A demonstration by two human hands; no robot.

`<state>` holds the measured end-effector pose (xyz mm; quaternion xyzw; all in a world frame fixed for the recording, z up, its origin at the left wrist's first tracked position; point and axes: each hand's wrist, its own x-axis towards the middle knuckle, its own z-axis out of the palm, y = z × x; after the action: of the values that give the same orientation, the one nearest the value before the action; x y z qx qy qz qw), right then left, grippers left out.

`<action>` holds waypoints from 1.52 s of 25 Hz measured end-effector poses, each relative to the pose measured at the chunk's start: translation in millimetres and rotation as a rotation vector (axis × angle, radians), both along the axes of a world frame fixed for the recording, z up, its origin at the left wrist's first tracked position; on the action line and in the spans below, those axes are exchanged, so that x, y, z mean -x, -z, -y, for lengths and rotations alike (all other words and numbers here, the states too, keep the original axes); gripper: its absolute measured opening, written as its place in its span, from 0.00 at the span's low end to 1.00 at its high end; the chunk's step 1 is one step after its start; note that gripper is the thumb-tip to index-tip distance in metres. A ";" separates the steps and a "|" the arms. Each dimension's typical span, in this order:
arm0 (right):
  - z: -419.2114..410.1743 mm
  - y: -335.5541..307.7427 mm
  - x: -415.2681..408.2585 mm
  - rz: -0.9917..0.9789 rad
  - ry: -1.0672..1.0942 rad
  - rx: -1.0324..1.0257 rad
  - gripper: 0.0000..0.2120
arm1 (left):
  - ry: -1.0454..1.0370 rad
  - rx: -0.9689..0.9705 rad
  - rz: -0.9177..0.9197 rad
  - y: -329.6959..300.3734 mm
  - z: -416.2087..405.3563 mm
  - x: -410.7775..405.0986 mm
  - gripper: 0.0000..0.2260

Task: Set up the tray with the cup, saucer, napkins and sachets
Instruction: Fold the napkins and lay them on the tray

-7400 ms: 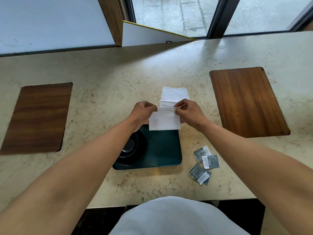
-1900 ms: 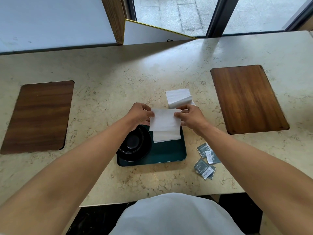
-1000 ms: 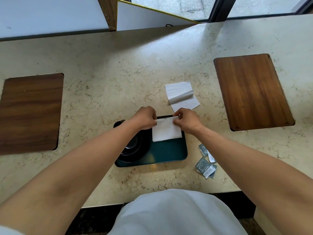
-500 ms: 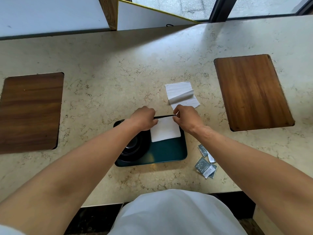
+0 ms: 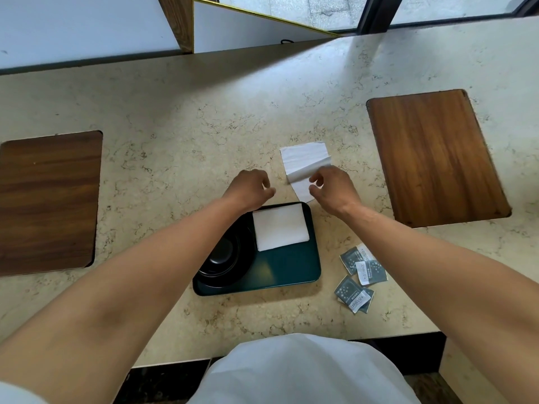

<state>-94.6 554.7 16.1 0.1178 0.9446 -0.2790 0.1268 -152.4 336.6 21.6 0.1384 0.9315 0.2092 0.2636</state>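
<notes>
Sachets (image 5: 359, 277) lie on the table (image 5: 175, 118) right of the tray (image 5: 287, 271). On the tray a folded napkin (image 5: 280, 226) lies flat, long axis left-right, just nearer than both hands. Left hand (image 5: 251, 188) and right hand (image 5: 334, 186) hover loosely curled, empty, the right beside the loose napkin (image 5: 306, 163).

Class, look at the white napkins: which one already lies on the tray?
The folded napkin lying flat on the green tray, beside the black dishes. The other napkin lies loose on the counter, beyond the tray.

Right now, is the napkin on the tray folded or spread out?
Folded: the napkin lies as a neat, compact rectangle in the tray, flat, beside the cup.
</notes>
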 end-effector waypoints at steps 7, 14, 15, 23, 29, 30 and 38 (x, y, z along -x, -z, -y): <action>-38.3 15.3 37.6 0.023 0.138 0.019 0.21 | -0.229 -0.137 0.059 15.0 -39.8 27.2 0.13; -47.5 31.3 59.0 -0.016 0.070 0.059 0.20 | -0.207 -0.185 0.028 28.6 -56.5 29.4 0.13; -48.0 32.8 59.3 -0.020 0.054 0.057 0.18 | -0.200 -0.181 0.012 30.2 -58.1 28.2 0.13; -50.3 31.3 51.6 -0.005 0.021 0.036 0.05 | -0.127 -0.110 -0.023 27.8 -62.8 28.9 0.03; -45.1 9.7 37.8 -0.057 0.032 0.133 0.03 | -0.151 -0.212 -0.070 7.4 -49.1 23.2 0.03; -42.1 4.2 34.9 -0.059 0.061 0.187 0.03 | -0.186 -0.254 -0.065 1.2 -45.4 21.9 0.04; -13.6 -33.8 22.1 -0.061 0.235 0.505 0.02 | -0.368 -0.451 -0.067 -48.5 -20.3 8.3 0.02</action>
<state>-116.7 568.3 49.9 0.1829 0.8284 -0.5217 0.0906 -160.7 356.9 70.1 0.0292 0.8790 0.4506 0.1528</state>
